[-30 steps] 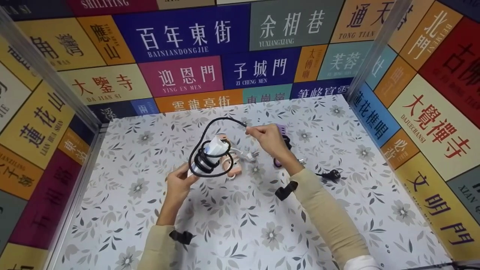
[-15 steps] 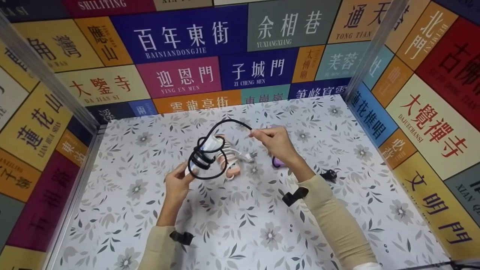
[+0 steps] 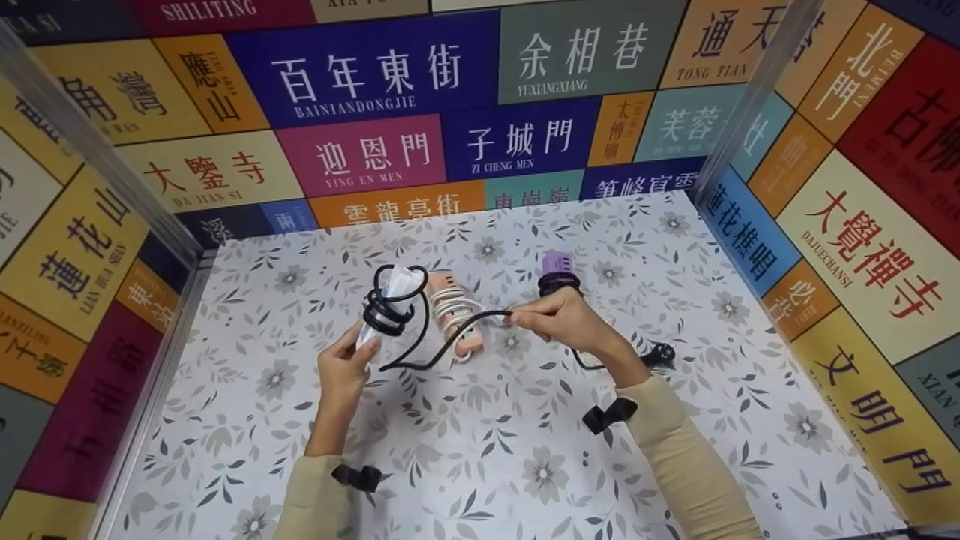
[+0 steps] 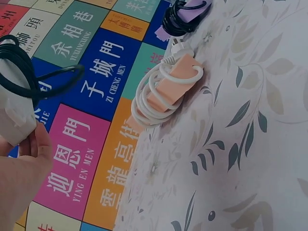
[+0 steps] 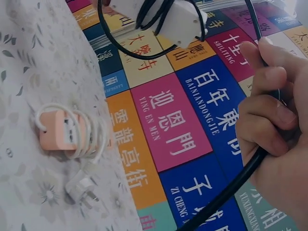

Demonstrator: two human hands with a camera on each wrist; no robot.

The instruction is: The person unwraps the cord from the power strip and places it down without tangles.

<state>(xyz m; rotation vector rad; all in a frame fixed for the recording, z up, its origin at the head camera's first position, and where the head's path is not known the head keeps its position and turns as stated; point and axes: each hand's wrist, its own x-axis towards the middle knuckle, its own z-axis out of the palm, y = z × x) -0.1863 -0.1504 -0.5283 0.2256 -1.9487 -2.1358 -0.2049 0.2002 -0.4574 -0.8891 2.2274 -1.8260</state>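
Observation:
My left hand point(image 3: 345, 371) grips the lower end of a white power strip point(image 3: 401, 281), raised above the table and tilted. Several turns of black cord point(image 3: 385, 321) loop round the strip's middle. Off to the right, my right hand point(image 3: 566, 322) holds a free length of that cord, which sags in a curve between the hands. In the right wrist view the cord point(image 5: 226, 191) passes through curled fingers point(image 5: 262, 120) and runs out below them. The left wrist view shows only part of the white strip point(image 4: 17, 103) at its edge.
Behind the cord lies a peach power strip point(image 3: 470, 343) wound with white cord, its white plug point(image 5: 82, 186) beside it. A purple power strip point(image 3: 556, 262) wrapped in black cord lies beyond my right hand. A black plug point(image 3: 661, 355) rests farther right. Printed panels enclose the table.
My right hand has moved right and down, drawing the black cord out of its high arc into a low sag. The white power strip has shifted slightly left in my left hand.

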